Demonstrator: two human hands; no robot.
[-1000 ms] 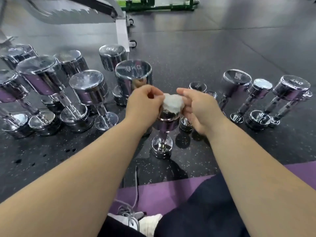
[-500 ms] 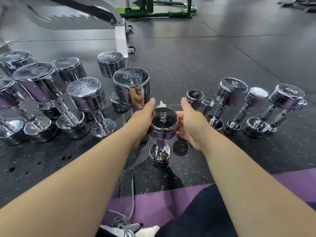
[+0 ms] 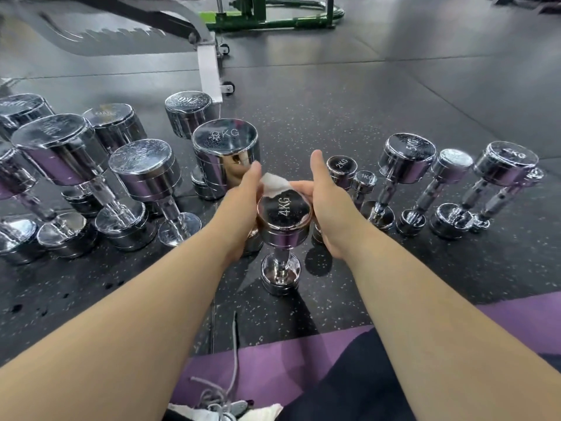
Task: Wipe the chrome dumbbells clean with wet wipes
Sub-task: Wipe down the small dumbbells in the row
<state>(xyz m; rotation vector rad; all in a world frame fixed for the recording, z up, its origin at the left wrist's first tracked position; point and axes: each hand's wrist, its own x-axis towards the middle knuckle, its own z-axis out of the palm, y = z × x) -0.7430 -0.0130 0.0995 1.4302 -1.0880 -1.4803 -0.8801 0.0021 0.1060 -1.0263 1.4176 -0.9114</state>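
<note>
Speckled black rubber floor (image 3: 334,117) spreads beyond the grip, and a smooth purple mat (image 3: 531,317) lies nearer the body. Left of the hands stand big dumbbells (image 3: 224,147) with broad, mirror-bright round heads. To the right lean small dumbbells (image 3: 437,189). Between the palms the chrome dumbbell (image 3: 283,220) stands upright, its flat disc top stamped 4KG. The left hand (image 3: 239,214) curls round its head, thumb raised. The right hand (image 3: 328,208) cups the other side, fingertips pinching a crumpled white wipe (image 3: 273,185) against the far rim.
</note>
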